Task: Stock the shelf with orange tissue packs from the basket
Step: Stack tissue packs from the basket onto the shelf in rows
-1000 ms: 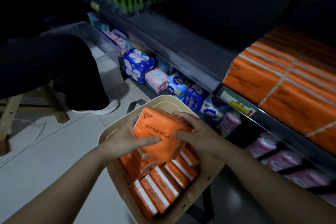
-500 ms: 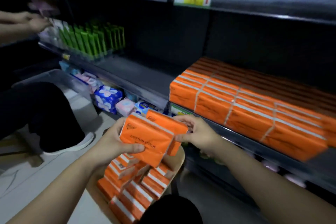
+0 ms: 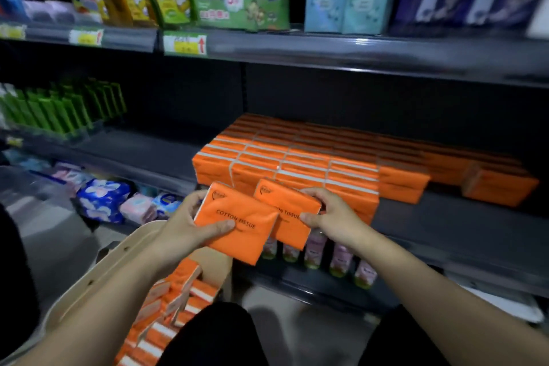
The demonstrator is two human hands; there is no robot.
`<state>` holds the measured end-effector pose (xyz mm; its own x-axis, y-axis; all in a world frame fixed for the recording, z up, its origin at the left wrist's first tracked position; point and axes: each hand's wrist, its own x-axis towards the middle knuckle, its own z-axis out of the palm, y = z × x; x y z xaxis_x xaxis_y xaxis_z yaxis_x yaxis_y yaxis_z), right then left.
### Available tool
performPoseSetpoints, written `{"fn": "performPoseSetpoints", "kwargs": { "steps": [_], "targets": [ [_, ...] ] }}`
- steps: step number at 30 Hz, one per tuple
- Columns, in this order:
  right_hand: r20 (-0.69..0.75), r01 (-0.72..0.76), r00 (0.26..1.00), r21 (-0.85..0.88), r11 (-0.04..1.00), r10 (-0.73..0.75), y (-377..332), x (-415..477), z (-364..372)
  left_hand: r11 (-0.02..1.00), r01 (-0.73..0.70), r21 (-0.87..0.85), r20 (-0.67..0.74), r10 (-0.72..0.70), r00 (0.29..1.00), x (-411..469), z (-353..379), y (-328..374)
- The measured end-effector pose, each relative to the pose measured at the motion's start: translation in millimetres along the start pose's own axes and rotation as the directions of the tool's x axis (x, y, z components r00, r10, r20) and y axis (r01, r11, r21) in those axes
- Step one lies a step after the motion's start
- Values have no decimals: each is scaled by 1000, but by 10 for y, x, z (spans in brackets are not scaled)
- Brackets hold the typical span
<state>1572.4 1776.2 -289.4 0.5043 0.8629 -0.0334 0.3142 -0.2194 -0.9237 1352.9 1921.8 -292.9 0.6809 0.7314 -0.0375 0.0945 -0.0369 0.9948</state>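
We pinch one orange tissue pack [image 3: 237, 226] in our left hand [image 3: 190, 223] and a second pack [image 3: 292, 217] in our right hand [image 3: 332, 217], just off the front edge of the dark shelf [image 3: 445, 226]. Stacked packs [image 3: 297, 163] cover its middle; the beige basket [image 3: 118, 255] stands below.

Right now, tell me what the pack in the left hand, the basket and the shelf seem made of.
Pack in the left hand: thin plastic film, slightly glossy; it creases under the grip. Basket: probably moulded plastic, matte beige, smooth rounded rim. Shelf: likely painted metal, dark grey, faint sheen on its deck.
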Motion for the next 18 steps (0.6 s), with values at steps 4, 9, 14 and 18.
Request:
{"fn": "performPoseSetpoints", "kwargs": {
  "steps": [4,9,14,18],
  "targets": [
    [-89,-56,994,4,998,56,169,-268,-529,999,-38,32,34,37,999,97,502,60],
    [-235,-60,971,-56,997,46,373,-541,-1278,993,-87,84,56,82,995,260,1109,167],
    [-413,-167,909,-227,959,61,670,-659,-1843,978,-131,164,65,122,990,437,1554,203],
    [-501,-263,860,-268,927,99,881,-584,-1972,972,-136,193,102,118,988,569,1728,186]
  ]
}}
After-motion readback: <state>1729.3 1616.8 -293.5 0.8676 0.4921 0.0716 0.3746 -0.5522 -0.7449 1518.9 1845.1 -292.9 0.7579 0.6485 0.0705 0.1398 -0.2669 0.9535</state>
